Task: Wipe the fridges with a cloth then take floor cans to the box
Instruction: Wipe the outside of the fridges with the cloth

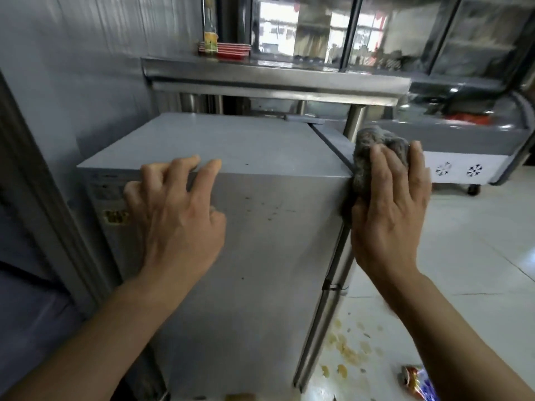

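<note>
A grey steel fridge (260,227) fills the middle of the view, seen from above its top edge. My left hand (176,215) rests on its side panel, fingers spread and hooked over the top edge, holding nothing. My right hand (390,209) presses a crumpled grey cloth (373,151) against the fridge's top right corner, at the door seam. A crushed can (417,382) lies on the floor at the bottom right, partly behind my right forearm.
A steel shelf table (272,79) stands behind the fridge, with a bottle (210,39) and red trays (231,49) on it. A chest freezer (469,157) on wheels sits at the right. Food scraps (350,348) litter the white tiled floor. A grey wall runs along the left.
</note>
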Available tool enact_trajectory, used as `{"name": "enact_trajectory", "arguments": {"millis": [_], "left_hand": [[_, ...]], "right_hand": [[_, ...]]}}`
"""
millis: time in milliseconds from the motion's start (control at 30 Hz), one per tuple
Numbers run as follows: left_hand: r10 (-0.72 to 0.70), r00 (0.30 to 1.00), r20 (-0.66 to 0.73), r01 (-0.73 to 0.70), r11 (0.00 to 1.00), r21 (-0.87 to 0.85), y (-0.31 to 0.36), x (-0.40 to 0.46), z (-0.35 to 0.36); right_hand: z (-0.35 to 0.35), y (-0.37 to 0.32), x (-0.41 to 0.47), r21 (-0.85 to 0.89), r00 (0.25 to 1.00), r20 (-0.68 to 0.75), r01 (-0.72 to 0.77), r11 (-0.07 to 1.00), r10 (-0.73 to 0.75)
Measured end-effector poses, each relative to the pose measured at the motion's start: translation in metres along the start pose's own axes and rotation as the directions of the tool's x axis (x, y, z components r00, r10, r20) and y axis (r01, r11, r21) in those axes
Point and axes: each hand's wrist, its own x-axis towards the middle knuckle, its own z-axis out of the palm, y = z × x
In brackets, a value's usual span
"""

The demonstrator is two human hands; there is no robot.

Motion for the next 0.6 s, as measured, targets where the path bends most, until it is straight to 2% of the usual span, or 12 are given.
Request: {"name": "enact_trajectory", "arguments": {"millis": [167, 233, 333, 433, 600], "left_hand": [[0.032, 0.995, -0.097, -0.03, 0.999, 0.019, -0.001, -0.004, 0.009], [0.045, 0.991, -0.13, -0.042, 0.999, 0.024, -0.002, -0.004, 0.012], [0.083, 0.982, -0.171, -0.084, 0.996, 0.004, -0.009, -0.001, 0.016], [0.105, 0.972, -0.212, -0.127, 0.988, -0.09, -0.025, 0.0, 0.015], [0.151, 0.971, -0.184, -0.174, 0.978, -0.117, -0.046, -0.006, 0.018]], "right_hand": [[0.025, -0.013, -0.022, 0.084, 0.978, -0.202, 0.068, 0.994, -0.05], [0.031, -0.013, -0.035, 0.085, 0.973, -0.224, 0.082, 0.993, -0.062], [0.031, -0.001, -0.043, -0.002, 0.969, -0.215, 0.127, 0.992, -0.125], [0.031, 0.002, -0.04, -0.042, 0.97, -0.198, 0.133, 0.99, -0.138], [0.053, -0.049, -0.041, 0.247, 0.957, -0.287, 0.028, 0.969, 0.045]]}}
